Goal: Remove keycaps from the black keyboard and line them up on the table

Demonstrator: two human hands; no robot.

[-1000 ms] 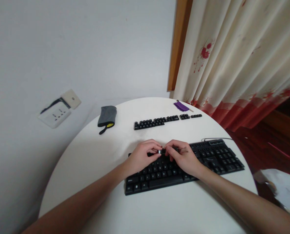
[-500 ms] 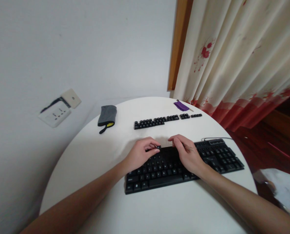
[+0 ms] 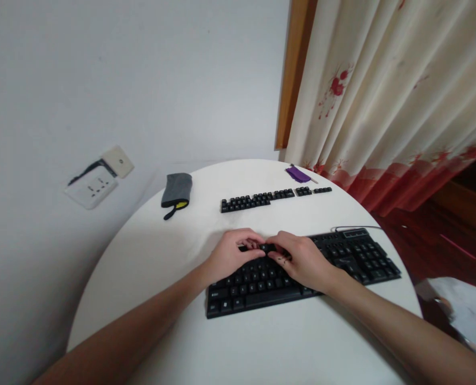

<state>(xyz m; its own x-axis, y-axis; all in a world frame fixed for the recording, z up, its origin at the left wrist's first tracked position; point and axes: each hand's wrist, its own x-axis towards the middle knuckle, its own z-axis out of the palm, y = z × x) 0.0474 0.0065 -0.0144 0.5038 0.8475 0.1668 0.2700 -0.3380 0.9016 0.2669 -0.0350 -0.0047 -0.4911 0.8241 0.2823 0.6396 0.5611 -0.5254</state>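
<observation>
A black keyboard lies on the round white table. Both my hands hover over its upper middle rows. My left hand is curled, its thumb and fingertips pinched on a small black keycap. My right hand is curled too, and its fingertips meet the same keycap from the right. The keys under my hands are hidden. A row of loose black keycaps is laid out farther back on the table.
A grey pouch with a yellow opening lies at the back left of the table. A purple tool sits by the far edge. The keyboard cable runs right. A wall socket and a flowered curtain stand behind.
My hands were apart half a second ago, the left one holding the keycap. They have since come together and lowered onto the keyboard's upper rows. The metal tool seen in my right hand a second ago is out of sight.
</observation>
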